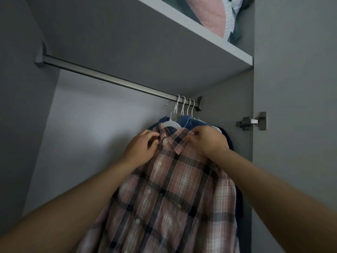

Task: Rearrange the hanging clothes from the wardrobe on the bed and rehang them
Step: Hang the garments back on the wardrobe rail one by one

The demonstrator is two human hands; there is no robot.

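Observation:
A pink plaid shirt (pixel 169 194) hangs on a white hanger (pixel 171 123) whose hook sits just below the metal rail (pixel 109 78), at the rail's right end. My left hand (pixel 141 147) pinches the left side of the shirt's collar. My right hand (pixel 207 140) pinches the right side of the collar. Behind the plaid shirt hang blue and dark garments (pixel 191 121) on several white hangers (pixel 187 106) hooked on the rail.
A shelf (pixel 200 33) above the rail holds folded pink and striped textiles (pixel 218 13). The wardrobe side panel with a door hinge (pixel 251 122) stands at the right. The left part of the rail is bare.

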